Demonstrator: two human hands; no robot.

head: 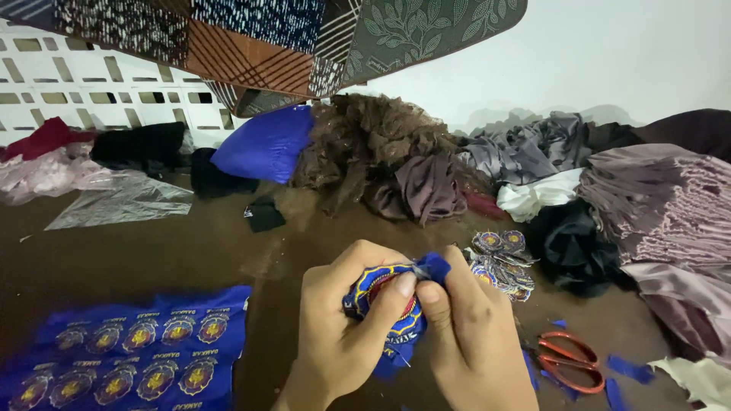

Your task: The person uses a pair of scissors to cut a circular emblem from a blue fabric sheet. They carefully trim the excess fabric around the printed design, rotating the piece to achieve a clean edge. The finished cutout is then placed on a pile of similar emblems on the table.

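My left hand (343,327) and my right hand (472,335) meet low in the centre, both gripping one blue embroidered badge (384,304) with a red and yellow emblem. The left thumb presses on its face. My right fingers pinch the blue fabric edge (434,266) at its top right, where something thin and pale shows between the fingertips; what it is I cannot tell. Just right of the hands lies a pile of cut-out badges (502,262). A blue cloth sheet with rows of uncut badges (129,354) lies at the lower left.
Red-handled scissors (567,361) lie at the right among blue scraps (628,369). Heaps of brown, grey, black, mauve and white fabric (426,167) line the back and right. A clear plastic bag (122,202), a blue bundle (266,144) and a white lattice wall (99,87) sit at the left.
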